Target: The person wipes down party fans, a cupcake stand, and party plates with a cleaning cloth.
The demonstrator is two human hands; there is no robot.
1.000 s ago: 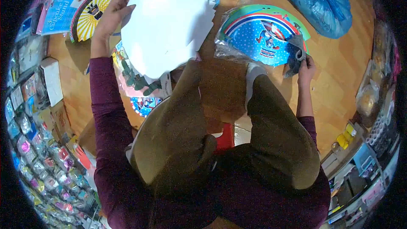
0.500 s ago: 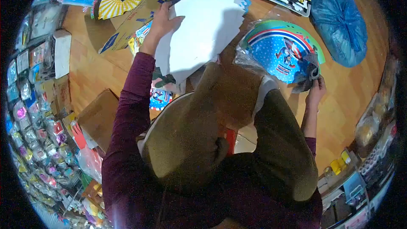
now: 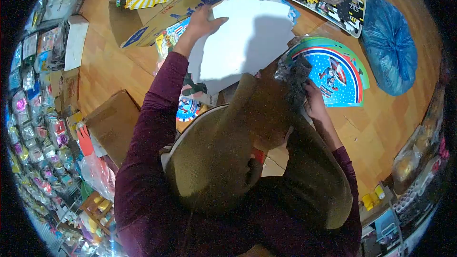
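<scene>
While left hand (image 3: 202, 21) grips white sheets (image 3: 245, 43).

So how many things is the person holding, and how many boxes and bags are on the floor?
White card stack, under the left hand: 1
Dark grey cloth, in the right hand: 1
Brown cardboard boxes, one by the arm and one up top: 2
Blue plastic bag: 1
Total: 5

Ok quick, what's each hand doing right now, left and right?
Left hand: closed on the edge of the white fan-shaped sheets.
Right hand: closed on a dark grey cloth.
</scene>
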